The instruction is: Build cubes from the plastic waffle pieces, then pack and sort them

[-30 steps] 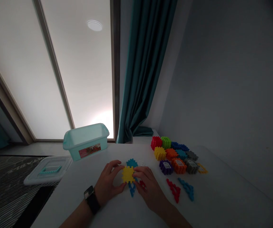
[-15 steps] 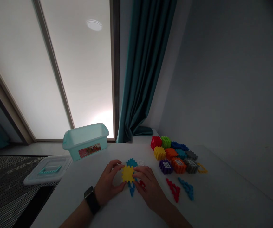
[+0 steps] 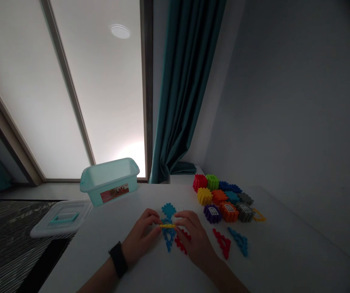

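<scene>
A yellow square building tile (image 3: 168, 226) with notched edges is seen nearly edge-on between my two hands. My left hand (image 3: 142, 232), with a dark watch on its wrist, pinches its left end. My right hand (image 3: 193, 236) grips the opposite end with thumb and fingers. Under and behind it on the table lie blue notched pieces: a square-like tile (image 3: 168, 210) farther back and a triangular piece (image 3: 169, 239) nearer me. A red notched piece (image 3: 181, 243) is partly hidden by my right hand, and a pale window-patterned piece (image 3: 181, 208) lies just beyond it.
Stacks of coloured tiles, among them a yellow stack (image 3: 204, 196) and a purple stack (image 3: 212, 214), stand at the right. Nearer lie a red triangle (image 3: 222, 243) and a blue triangle (image 3: 238, 241). A mint bin (image 3: 114, 185) stands back left, beside its lid (image 3: 61, 219).
The yellow tile has been tipped from facing me to nearly edge-on, still between both hands. More of the blue and red pieces under it now shows.
</scene>
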`<state>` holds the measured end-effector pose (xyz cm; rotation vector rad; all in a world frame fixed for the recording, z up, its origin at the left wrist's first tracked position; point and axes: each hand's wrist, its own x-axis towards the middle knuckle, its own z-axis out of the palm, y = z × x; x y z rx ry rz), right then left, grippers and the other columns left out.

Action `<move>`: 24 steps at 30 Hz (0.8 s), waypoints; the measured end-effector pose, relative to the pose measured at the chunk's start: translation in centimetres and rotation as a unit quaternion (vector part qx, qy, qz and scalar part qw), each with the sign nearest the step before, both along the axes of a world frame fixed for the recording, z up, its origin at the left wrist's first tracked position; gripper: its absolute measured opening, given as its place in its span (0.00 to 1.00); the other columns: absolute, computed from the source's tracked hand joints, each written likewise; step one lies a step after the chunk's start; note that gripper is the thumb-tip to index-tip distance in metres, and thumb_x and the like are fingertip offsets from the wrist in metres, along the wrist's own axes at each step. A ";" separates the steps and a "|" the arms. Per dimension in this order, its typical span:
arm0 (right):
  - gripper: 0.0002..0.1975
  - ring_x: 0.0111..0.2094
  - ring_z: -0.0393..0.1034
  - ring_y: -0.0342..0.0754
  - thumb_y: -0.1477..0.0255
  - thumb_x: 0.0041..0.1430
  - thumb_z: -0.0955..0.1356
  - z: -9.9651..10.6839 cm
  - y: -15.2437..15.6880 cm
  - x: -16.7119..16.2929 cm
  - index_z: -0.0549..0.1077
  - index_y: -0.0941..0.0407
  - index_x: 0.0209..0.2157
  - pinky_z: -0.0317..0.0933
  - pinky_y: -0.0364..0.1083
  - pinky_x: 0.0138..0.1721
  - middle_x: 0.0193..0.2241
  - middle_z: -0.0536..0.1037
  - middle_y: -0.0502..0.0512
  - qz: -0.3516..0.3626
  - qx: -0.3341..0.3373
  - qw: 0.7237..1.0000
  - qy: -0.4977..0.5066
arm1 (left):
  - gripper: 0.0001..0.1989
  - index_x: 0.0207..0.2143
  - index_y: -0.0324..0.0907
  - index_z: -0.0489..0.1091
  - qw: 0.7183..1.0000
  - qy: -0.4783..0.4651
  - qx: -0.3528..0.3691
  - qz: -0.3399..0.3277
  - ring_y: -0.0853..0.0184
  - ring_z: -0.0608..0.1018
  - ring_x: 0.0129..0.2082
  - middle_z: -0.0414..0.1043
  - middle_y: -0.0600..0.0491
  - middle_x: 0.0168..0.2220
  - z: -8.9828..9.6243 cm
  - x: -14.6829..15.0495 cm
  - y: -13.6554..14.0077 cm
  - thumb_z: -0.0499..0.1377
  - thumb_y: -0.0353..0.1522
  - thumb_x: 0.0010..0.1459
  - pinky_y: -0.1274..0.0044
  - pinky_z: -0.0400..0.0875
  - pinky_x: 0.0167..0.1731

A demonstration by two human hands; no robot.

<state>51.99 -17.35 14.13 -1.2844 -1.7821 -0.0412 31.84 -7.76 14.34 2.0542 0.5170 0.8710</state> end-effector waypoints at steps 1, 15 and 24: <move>0.03 0.48 0.69 0.51 0.73 0.67 0.64 0.1 -0.1 -0.2 0.69 0.51 0.38 0.65 0.53 0.50 0.44 0.75 0.55 -0.007 -0.027 0.999 0.034 | 0.13 0.36 0.42 0.72 1.000 0.002 -0.009 -0.003 0.61 0.73 0.43 0.67 0.47 0.43 0.0 0.0 0.0 0.53 0.38 0.66 0.69 0.68 0.46; 0.13 0.40 0.71 0.51 0.64 0.65 0.63 0.1 0.5 -1.0 0.66 0.54 0.27 0.67 0.50 0.44 0.37 0.73 0.55 0.028 -0.159 0.960 0.231 | 0.22 0.28 0.42 0.69 0.997 -0.001 -0.072 -0.010 0.64 0.73 0.37 0.67 0.49 0.39 -0.2 0.5 0.0 0.52 0.49 0.65 0.73 0.70 0.40; 0.12 0.41 0.72 0.51 0.68 0.66 0.63 0.4 0.3 -1.1 0.67 0.53 0.27 0.69 0.50 0.44 0.37 0.74 0.55 0.004 -0.145 0.974 0.176 | 0.23 0.27 0.41 0.70 0.996 -0.005 -0.084 -0.009 0.65 0.73 0.36 0.68 0.49 0.37 -0.3 0.5 0.0 0.54 0.49 0.64 0.74 0.72 0.38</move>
